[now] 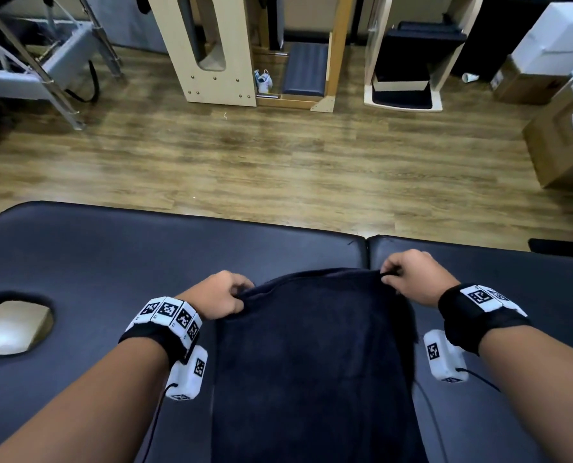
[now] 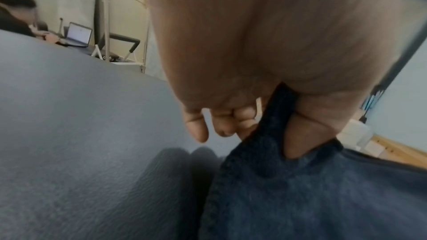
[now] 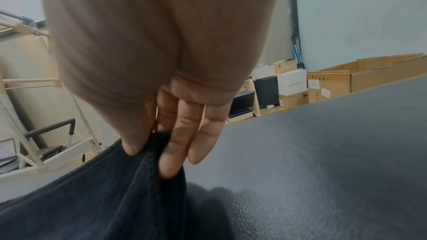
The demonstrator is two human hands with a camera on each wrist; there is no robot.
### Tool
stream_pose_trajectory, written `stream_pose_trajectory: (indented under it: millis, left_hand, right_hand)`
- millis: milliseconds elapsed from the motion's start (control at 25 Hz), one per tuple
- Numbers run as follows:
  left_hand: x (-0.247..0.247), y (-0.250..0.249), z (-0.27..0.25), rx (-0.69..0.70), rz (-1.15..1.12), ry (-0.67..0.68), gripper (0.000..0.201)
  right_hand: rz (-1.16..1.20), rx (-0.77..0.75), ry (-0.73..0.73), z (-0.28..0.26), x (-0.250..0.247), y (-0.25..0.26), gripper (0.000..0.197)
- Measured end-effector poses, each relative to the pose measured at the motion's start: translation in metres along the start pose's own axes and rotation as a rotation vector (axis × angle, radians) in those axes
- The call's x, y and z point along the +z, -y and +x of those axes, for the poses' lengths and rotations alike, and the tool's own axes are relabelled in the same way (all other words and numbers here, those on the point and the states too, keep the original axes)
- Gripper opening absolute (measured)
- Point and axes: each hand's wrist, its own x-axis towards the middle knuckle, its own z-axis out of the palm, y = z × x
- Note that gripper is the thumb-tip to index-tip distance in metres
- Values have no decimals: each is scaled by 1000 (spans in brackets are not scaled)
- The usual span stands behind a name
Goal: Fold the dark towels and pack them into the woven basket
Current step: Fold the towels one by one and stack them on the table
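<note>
A dark navy towel [image 1: 311, 362] hangs between my two hands above the padded table [image 1: 111, 255] and runs down toward me out of the picture. My left hand [image 1: 226, 294] pinches its far left corner; in the left wrist view the cloth [image 2: 300, 189] passes between the thumb and the curled fingers [image 2: 221, 125]. My right hand [image 1: 408, 275] pinches the far right corner; in the right wrist view the towel [image 3: 104, 189] is held between thumb and fingers [image 3: 177, 145]. No woven basket is in view.
The dark blue table has a face hole [image 1: 13, 324] at the left and a seam [image 1: 366, 248] in the middle. Beyond its far edge lies wooden floor [image 1: 278, 155] with wooden exercise frames [image 1: 211, 51] and cardboard boxes [image 1: 562, 135] at the right. A person [image 2: 16, 17] sits at a laptop [image 2: 78, 34] far off.
</note>
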Motion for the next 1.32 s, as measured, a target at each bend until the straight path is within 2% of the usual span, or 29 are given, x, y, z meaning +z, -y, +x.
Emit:
stream_pose_trajectory:
  millis: [80, 160, 240, 320, 400, 520, 600, 760, 920, 1000, 1080, 1160, 1240, 1320]
  left_hand:
    - [-5, -7, -5, 18, -59, 0, 20]
    - [-13, -15, -15, 26, -111, -72, 13]
    - [-23, -20, -28, 72, -131, -171, 18]
    - [-33, -22, -42, 153, -83, -253, 24]
    - [-43, -24, -55, 225, 6, -297, 21]
    - [-55, -33, -73, 217, 119, -389, 15]
    - [-66, -43, -89, 223, 58, -483, 20]
    - [-104, -80, -135, 373, -98, -680, 19]
    - [-122, -116, -193, 445, -30, -877, 21]
    - [-110, -124, -219, 470, 92, -935, 25]
    - [-83, -121, -233, 419, 222, -915, 31]
    - [-40, -106, -233, 334, 324, -831, 31]
    - [19, -89, -230, 276, 481, -709, 28]
    - [81, -68, -226, 173, 567, -528, 27]
  right_hand:
    - [-15, -5, 5, -11, -5, 5, 13]
    - [-39, 1, 15, -23, -11, 12, 12]
    - [-51, 22, 13, -34, -21, 20, 12]
    - [-38, 43, -13, -45, -33, 26, 13]
    - [-27, 69, -31, -58, -46, 31, 15]
    - [-26, 79, -55, -77, -66, 39, 17]
    - [-35, 51, -127, -90, -85, 48, 19]
    - [-5, -40, -385, -124, -145, 80, 21]
    - [45, -179, -709, -170, -185, 100, 8]
    - [33, -238, -771, -197, -179, 92, 5]
    - [32, -229, -721, -217, -153, 71, 9]
    - [35, -189, -593, -231, -110, 48, 13]
    - [-18, -137, -443, -246, -55, 23, 15]
    - [-97, -59, -263, -260, 2, 1, 23]
